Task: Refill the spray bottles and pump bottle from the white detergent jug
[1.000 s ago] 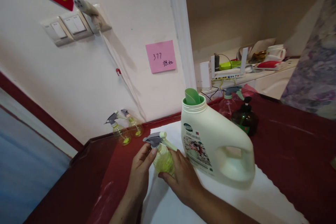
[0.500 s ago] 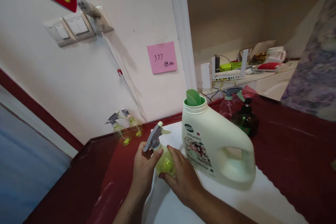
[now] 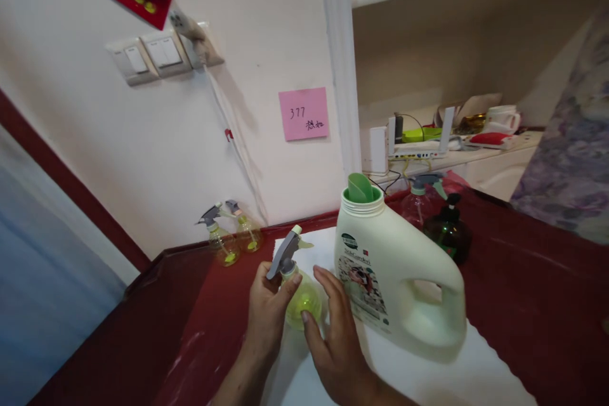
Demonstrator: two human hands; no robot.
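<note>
A yellow-green spray bottle (image 3: 304, 303) with a grey trigger head stands slightly tilted in front of me. My left hand (image 3: 269, 304) is closed around its neck, thumb across the front below the trigger. To the right of the bottle is my right hand (image 3: 337, 336), its fingers stretched and spread. The right thumb tip overlaps the bottle's lower side; whether it touches, I cannot tell. Close on the right stands a large pale green detergent jug (image 3: 375, 260), uncapped, with a green spout in its mouth. White paper (image 3: 404, 371) lies beneath the jug and bottle.
Two more spray bottles (image 3: 223, 244) stand by the wall at the left. Behind the jug are a clear spray bottle (image 3: 417, 206) and a dark pump bottle (image 3: 448, 228). A white router (image 3: 419, 147) sits on the shelf. The table (image 3: 190, 323) is dark red.
My right hand has loosened from the spray bottle, its fingers now apart from the bottle's side. My left hand keeps its hold. The whole view has shifted slightly.
</note>
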